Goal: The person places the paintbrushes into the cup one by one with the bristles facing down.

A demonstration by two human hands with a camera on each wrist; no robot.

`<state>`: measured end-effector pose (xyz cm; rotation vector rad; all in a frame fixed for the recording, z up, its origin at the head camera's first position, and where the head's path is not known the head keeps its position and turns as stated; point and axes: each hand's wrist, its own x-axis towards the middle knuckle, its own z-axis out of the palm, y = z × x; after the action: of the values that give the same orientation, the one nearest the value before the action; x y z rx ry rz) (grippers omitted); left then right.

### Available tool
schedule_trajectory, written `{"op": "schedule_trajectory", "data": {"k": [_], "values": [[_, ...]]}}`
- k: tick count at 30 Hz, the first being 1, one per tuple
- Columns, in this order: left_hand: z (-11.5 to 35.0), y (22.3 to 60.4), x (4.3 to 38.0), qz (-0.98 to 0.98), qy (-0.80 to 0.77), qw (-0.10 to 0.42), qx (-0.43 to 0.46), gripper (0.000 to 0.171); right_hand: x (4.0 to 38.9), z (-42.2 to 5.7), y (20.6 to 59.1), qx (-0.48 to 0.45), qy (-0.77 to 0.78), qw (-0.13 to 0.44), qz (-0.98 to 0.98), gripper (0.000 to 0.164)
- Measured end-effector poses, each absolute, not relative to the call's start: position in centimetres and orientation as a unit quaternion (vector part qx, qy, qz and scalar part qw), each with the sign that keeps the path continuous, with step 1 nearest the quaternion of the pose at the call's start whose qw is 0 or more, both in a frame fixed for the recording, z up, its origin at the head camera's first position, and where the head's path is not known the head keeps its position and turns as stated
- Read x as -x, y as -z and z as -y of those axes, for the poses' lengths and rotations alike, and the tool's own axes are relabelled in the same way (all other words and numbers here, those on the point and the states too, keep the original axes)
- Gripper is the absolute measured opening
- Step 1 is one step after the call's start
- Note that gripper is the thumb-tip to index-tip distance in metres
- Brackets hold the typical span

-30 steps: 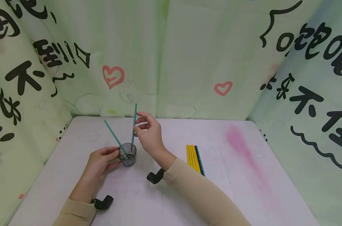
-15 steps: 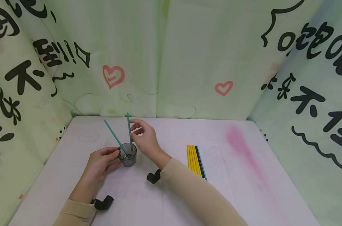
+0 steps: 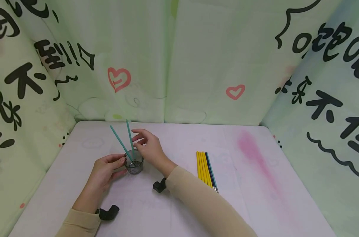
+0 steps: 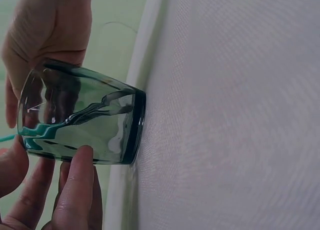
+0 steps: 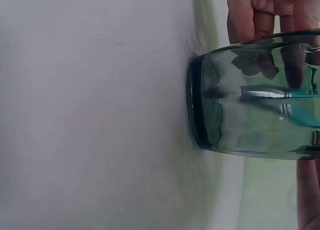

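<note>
A smoky clear glass (image 3: 134,166) stands upright on the table, and my left hand (image 3: 106,169) grips its side between thumb and fingers. Two teal paintbrushes lean in it, bristles down; their metal ferrules show through the wall in the right wrist view. One paintbrush (image 3: 118,138) tilts left. Beside the other paintbrush (image 3: 129,134), my right hand (image 3: 151,146) has loosely bent fingers, a sliver away from the handle or barely touching it. The left wrist view has the right hand (image 4: 50,25) behind the glass (image 4: 85,115) and the left hand's fingers (image 4: 75,195) against it.
Right of the right forearm lies a row of brushes (image 3: 205,168) with yellow, dark blue and teal handles, partly behind the sleeve. A pale cloth covers the table (image 3: 256,197), with a pink stain. Green curtains (image 3: 197,65) with black writing stand around it.
The second teal paintbrush has sunk lower into the glass and now tilts left. My right hand has moved left and down, its fingers easing off the handle. The left hand stays on the glass.
</note>
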<state>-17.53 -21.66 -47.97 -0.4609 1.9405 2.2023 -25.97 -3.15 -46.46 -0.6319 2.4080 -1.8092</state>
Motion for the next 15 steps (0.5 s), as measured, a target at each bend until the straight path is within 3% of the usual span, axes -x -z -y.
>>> {"op": "schedule_trajectory", "data": {"k": [6, 15], "values": [[21.7, 48.1, 17.6, -0.653, -0.737, 0.085, 0.151, 0.043, 25.7, 2.8, 46.8, 0.204, 0.593, 0.067, -0.776, 0.055], [21.6, 48.3, 17.6, -0.65, -0.741, 0.081, 0.15, 0.043, 25.2, 1.6, 47.3, 0.186, 0.606, 0.067, -0.77, 0.054]]}}
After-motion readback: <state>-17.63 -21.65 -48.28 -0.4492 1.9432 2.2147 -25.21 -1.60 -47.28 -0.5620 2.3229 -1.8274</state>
